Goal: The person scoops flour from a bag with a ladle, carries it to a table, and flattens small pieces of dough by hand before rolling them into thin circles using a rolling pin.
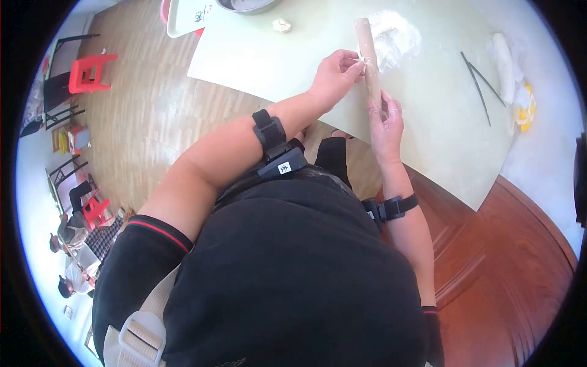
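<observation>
A wooden rolling pin is held upright in the frame over the pale tabletop. My right hand is closed around its lower end. My left hand touches the pin's side, thumb and fingers pinched on a thin, stringy scrap of dough that clings to the wood. White flour lies spread just right of the pin. A small lump of dough rests on the table, up and left of my left hand. Flour dusts the right fingers.
A metal basin and a white tray are at the far left of the table. Two dark sticks lie crossed at right, near a yellow-and-white bag. A red stool stands on the floor; people sit farther off at left.
</observation>
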A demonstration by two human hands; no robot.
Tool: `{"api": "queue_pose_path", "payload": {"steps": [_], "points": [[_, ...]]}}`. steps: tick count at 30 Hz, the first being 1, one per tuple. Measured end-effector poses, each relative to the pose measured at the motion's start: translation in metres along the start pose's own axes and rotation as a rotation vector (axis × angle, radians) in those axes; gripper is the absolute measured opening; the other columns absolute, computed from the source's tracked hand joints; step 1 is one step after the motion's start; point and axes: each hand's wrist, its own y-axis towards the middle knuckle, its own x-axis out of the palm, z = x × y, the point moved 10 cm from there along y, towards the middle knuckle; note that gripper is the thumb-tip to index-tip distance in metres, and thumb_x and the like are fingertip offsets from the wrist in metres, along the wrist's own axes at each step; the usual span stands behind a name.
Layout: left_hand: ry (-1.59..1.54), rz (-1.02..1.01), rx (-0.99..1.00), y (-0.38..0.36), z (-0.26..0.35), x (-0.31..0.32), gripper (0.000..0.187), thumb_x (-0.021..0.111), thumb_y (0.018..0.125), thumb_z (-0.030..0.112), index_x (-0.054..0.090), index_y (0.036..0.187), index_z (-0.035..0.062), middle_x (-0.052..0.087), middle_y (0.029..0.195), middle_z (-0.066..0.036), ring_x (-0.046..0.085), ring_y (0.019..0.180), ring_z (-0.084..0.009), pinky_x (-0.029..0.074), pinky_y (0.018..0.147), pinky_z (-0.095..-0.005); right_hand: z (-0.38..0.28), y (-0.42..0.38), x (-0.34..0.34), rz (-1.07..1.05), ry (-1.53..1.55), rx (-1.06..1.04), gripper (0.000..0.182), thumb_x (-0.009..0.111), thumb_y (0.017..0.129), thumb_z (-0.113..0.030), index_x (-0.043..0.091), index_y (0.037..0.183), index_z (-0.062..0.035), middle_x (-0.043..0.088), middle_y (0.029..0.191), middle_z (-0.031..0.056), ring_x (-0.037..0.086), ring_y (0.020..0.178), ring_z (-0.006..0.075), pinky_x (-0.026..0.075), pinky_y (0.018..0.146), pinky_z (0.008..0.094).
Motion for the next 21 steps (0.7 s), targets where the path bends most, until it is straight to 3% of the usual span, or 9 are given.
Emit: {"api": "queue_pose_path", "payload": {"steps": [4,6,8,13,15,21], "points": [[0.106,0.049,0.066,-0.004,0.01,0.006,0.044,0.069,0.09,0.017,0.05,0.119,-0.0101,0.063,0.111,-0.019,0.064,0.099,-0.0233,0.054,0.087,-0.0314,-0.01,0.0,-0.008,0.057,-0.092,0.021,0.037,0.067,0.088,-0.012,0.057,0.12,0.0037,0.056,0.106,0.015,0.059,0.102,0.0264,0.047,0.091,0.0349],[0.174,0.099,0.1,-0.005,0.016,0.007,0.043,0.069,0.09,0.017,0.05,0.117,-0.01,0.063,0.11,-0.019,0.065,0.097,-0.023,0.055,0.085,-0.031,-0.025,-0.001,-0.009,0.062,-0.12,-0.087,0.038,0.068,0.087,-0.013,0.057,0.12,0.0038,0.056,0.105,0.0146,0.059,0.101,0.0262,0.047,0.089,0.0345],[-0.038,0.142,0.026,-0.004,0.01,0.008,0.035,0.068,0.09,0.016,0.052,0.11,-0.0087,0.064,0.107,-0.019,0.066,0.093,-0.0219,0.057,0.082,-0.03,-0.019,-0.001,-0.009,0.083,-0.072,-0.067,0.038,0.068,0.088,-0.013,0.057,0.12,0.0038,0.056,0.105,0.0146,0.059,0.1,0.0264,0.047,0.09,0.0348],[-0.122,0.152,0.047,0.001,0.008,0.003,0.028,0.066,0.091,0.013,0.052,0.104,-0.0072,0.064,0.101,-0.016,0.067,0.089,-0.0217,0.057,0.081,-0.0298,-0.019,-0.001,-0.008,0.111,-0.02,-0.042,0.036,0.064,0.092,-0.016,0.057,0.121,0.0042,0.058,0.105,0.0118,0.061,0.094,0.023,0.05,0.084,0.0326],[-0.162,0.164,0.038,0.002,0.005,-0.001,0.027,0.065,0.091,0.012,0.052,0.104,-0.0073,0.064,0.1,-0.015,0.067,0.089,-0.0219,0.057,0.081,-0.0301,-0.005,-0.005,0.005,-0.025,0.257,0.211,0.037,0.058,0.097,-0.019,0.055,0.125,0.0037,0.06,0.101,0.0089,0.062,0.085,0.0178,0.052,0.074,0.0286],[-0.186,0.192,-0.027,0.002,-0.004,-0.022,0.024,0.065,0.091,0.01,0.053,0.103,-0.0054,0.065,0.096,-0.014,0.067,0.085,-0.0218,0.057,0.079,-0.0305,0.002,-0.017,0.018,-0.087,0.791,0.486,0.038,0.051,0.1,-0.022,0.051,0.129,0.0024,0.059,0.087,0.0073,0.06,0.075,0.013,0.052,0.064,0.0246]]}}
